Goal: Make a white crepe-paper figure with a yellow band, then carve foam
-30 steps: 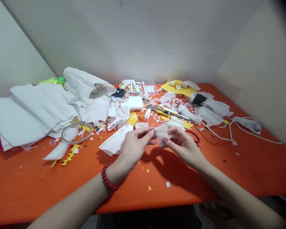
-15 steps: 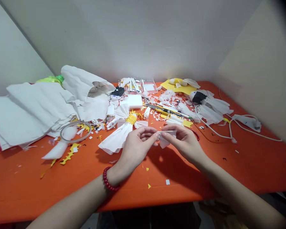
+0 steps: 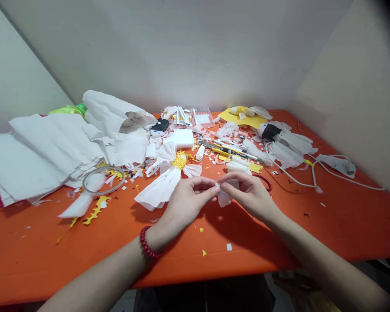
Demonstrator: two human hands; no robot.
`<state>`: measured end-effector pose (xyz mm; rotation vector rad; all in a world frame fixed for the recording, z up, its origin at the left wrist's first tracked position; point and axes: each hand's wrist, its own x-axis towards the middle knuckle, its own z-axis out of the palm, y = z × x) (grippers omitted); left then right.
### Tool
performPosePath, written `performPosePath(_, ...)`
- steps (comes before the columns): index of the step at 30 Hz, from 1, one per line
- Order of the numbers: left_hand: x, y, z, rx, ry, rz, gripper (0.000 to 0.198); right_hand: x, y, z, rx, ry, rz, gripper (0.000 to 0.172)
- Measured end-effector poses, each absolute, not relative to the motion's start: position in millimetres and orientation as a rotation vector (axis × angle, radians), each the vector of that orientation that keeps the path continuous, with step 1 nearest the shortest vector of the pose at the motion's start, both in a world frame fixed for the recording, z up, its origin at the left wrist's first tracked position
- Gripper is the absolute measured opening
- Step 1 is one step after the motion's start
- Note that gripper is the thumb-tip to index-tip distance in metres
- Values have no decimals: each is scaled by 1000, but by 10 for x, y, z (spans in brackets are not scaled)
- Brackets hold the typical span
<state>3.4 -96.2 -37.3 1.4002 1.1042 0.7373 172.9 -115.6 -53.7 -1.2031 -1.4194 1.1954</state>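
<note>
Between my two hands is a small piece of thin white paper point(image 3: 225, 198), held up above the table. My left hand point(image 3: 193, 197) pinches its left corner between thumb and forefinger. My right hand point(image 3: 247, 190) grips the same piece from the right, with its thumb and fingertips close to the left ones. Just behind my left hand lies a white paper figure point(image 3: 160, 184) with a yellow wrapped band point(image 3: 179, 162). The red handle point(image 3: 267, 181) of some tool shows partly behind my right hand.
The orange table point(image 3: 117, 255) carries many paper scraps. A yellow cutter knife point(image 3: 225, 150) lies behind my hands, with a white foam block point(image 3: 183, 138) nearby. Large white paper sheets point(image 3: 48, 147) and a clear tape roll point(image 3: 103, 180) are at left, a white cable point(image 3: 344, 182) at right.
My fingertips have drawn closer together on the white paper piece, and my right hand has shifted slightly left. The paper now hangs more bunched beneath the fingers.
</note>
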Motion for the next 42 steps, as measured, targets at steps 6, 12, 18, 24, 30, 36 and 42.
performPosePath(6, 51, -965, -344, 1327, 1086, 742, 18, 1742, -1186, -533, -1255, -1495, 1173, 18)
performPosePath(12, 66, -975, -322, 1391, 1171, 736, 18, 1744, -1180, -522, -1201, -1408, 1301, 30)
performPosePath(18, 42, -1028, -323, 1569, 1184, 702, 25, 1775, -1160, -484, -1190, -1382, 1391, 25)
performPosePath(24, 25, -1011, -291, 1639, 1144, 675, 21, 1795, -1154, -462, -1241, -1310, 1415, 30)
performPosePath(30, 49, -973, -352, 1422, 1187, 779, 21, 1801, -1137, -505, -1103, -1137, 1553, 55)
performPosePath(36, 48, -947, -368, 1291, 1171, 777, 25, 1816, -1131, -500, -1044, -1126, 1533, 51)
performPosePath(42, 74, -957, -287, 1135, 1171, 825, 13, 1871, -1148, -471, -1121, -1160, 1423, 52)
